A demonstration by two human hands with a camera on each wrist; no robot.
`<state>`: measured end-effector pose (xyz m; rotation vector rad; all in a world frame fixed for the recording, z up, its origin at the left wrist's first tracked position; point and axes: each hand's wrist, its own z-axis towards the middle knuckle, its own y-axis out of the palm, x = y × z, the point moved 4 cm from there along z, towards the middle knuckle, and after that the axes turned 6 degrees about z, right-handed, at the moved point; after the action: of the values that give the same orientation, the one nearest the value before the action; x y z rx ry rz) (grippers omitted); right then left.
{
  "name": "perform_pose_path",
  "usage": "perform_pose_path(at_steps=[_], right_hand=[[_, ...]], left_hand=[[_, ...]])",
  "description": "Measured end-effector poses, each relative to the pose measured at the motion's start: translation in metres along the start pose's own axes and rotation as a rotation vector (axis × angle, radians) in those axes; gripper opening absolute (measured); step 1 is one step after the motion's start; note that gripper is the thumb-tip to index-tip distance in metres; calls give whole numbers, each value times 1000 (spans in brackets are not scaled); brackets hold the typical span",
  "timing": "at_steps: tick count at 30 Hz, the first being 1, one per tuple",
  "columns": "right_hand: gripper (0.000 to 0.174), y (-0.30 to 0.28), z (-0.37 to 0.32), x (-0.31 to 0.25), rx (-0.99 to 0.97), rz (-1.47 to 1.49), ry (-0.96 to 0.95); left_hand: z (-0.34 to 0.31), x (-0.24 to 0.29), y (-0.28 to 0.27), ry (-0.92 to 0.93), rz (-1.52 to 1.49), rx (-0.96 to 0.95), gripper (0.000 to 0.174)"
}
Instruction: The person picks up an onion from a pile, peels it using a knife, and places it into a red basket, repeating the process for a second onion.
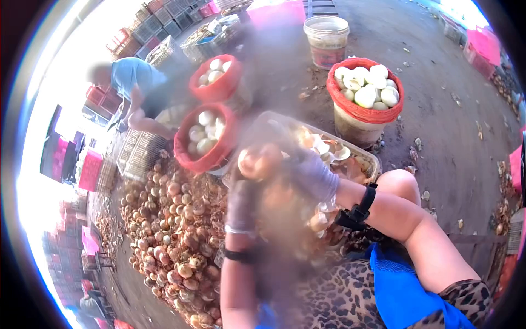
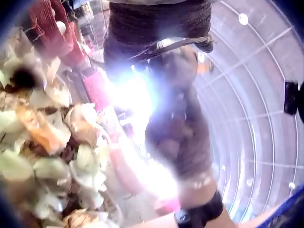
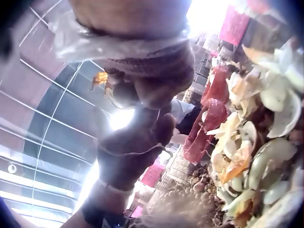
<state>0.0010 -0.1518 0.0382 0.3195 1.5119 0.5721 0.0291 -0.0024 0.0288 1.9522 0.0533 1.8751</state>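
Observation:
I hold a brown-skinned onion over a clear crate of peelings, though this part of the head view is blurred. My gloved left hand grips the onion from below. My gloved right hand closes on it from the right. In the right wrist view the right hand's fingers curl round the dark onion, a flake of skin sticks out, and the left hand is below it. The left wrist view shows both hands close together against bright glare, with peelings on the left.
A heap of unpeeled onions lies on the ground at my left. Three red-lined buckets of peeled white onions stand beyond, with a pale empty bucket. Another person bends over crates at far left.

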Motion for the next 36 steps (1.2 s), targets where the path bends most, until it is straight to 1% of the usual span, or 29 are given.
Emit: perform_pose_path(at_steps=[2, 3, 6, 8, 9, 10, 13, 14, 17, 20, 23, 26, 29, 31, 33, 35, 36], right_hand=[[47, -11, 1, 15, 31, -110, -52], [44, -14, 1, 22, 45, -164, -74], [27, -10, 0, 17, 53, -1031, -383], [20, -4, -1, 23, -23, -1081, -290], [19, -2, -1, 28, -57, -1105, -244], [20, 0, 1, 32, -78, -1090, -258], [22, 1, 5, 40, -126, -1054, -279], [22, 2, 7, 39, -136, -1048, -277], [22, 6, 5, 40, -142, -1066, -279], [21, 4, 2, 42, -122, -1096, -290], [20, 0, 0, 35, -98, -1128, -287], [19, -3, -2, 34, -86, -1126, -275], [18, -11, 1, 41, -118, -1147, -261], [18, -13, 2, 43, -148, -1145, -245], [17, -10, 3, 41, -172, -1121, -230], [16, -16, 6, 51, -168, -1202, -203], [16, -18, 7, 54, -163, -1242, -192]], left_hand=[[13, -17, 7, 41, -64, -39, 56], [12, -15, 8, 170, 117, -125, 53], [18, -8, -8, 130, 61, -117, 49], [22, 0, -15, 135, 49, -126, 48], [23, 2, -19, 136, 45, -135, 47], [23, 0, -21, 141, -14, -124, 47], [21, 6, -23, 160, 2, -172, 46], [26, -2, -33, 172, 23, -216, 45], [17, 0, -34, 180, 54, -105, 44], [17, -5, -39, 171, 159, -66, 47], [13, -4, -34, 212, 147, -9, 51], [11, -5, -34, 167, 185, 40, 54], [16, -13, -39, 196, 201, 13, 55], [19, -16, -44, 171, 194, -14, 56], [16, -15, -44, 177, 208, 28, 55], [5, -2, -29, 208, 246, 135, 54], [1, 2, -25, 205, 289, 160, 53]])
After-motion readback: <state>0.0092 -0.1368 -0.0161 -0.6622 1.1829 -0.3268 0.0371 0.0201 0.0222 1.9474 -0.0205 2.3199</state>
